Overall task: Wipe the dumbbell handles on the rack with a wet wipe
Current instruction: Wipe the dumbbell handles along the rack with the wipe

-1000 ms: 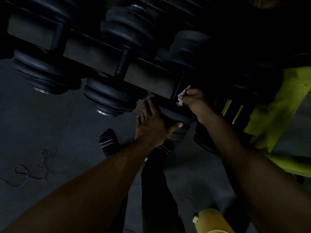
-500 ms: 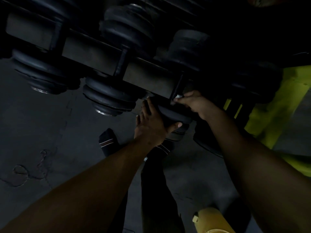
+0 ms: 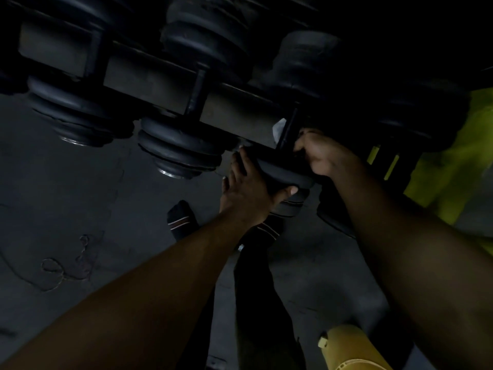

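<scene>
Dimly lit, the dumbbell [image 3: 282, 174] being cleaned sits on the rack's front rail [image 3: 160, 81], just right of centre. Its handle [image 3: 289, 132] crosses the rail, with the white wet wipe [image 3: 278, 128] showing at its nine o'clock. At the handle's four o'clock, the right hand [image 3: 324, 156] curls round it, fingers closed. The left hand [image 3: 250, 190] cups the near weight head, thumb beneath. Neighbouring dumbbells [image 3: 181, 150] rest toward nine o'clock above the grey floor [image 3: 80, 209].
</scene>
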`<state>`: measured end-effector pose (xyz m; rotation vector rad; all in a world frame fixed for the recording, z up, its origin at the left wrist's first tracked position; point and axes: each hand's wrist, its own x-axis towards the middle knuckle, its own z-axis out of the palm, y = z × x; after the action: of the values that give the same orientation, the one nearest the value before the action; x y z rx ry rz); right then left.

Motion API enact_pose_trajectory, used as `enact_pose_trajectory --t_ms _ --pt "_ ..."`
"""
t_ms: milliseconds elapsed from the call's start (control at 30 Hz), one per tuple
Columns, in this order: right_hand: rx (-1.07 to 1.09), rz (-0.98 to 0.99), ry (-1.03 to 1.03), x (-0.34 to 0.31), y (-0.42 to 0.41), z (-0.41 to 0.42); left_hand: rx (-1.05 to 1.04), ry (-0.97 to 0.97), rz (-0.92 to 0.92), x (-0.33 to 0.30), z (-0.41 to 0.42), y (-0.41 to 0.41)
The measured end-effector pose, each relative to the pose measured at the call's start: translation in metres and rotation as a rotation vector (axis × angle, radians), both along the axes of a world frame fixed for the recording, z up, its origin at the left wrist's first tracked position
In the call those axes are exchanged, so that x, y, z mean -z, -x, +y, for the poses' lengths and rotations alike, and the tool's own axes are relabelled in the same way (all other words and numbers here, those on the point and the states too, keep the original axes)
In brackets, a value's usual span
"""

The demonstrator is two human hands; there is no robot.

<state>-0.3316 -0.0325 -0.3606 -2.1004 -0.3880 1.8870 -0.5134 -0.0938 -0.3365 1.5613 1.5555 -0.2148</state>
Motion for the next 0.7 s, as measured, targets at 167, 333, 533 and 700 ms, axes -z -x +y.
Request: enact_pose_trajectory --t_ms 167,333,533,700 --pt "-0.182 -0.118 -0.002 0.005 -0.004 -0.009 0.004 -0.006 0.004 0.002 0.0 0.0" --pt "-0.257 -0.294 -0.216 0.005 -0.005 -0.015 -0.003 -0.006 0.001 0.0 0.0 -0.001" --pt "-0.648 -0.973 -0.626 -0.002 0.002 -0.026 0.006 0.022 0.018 0.002 0.001 -0.001" --pt "-0.748 -0.926 -0.891 0.014 -0.007 -0.045 0.001 0.004 0.015 0.002 0.0 -0.001"
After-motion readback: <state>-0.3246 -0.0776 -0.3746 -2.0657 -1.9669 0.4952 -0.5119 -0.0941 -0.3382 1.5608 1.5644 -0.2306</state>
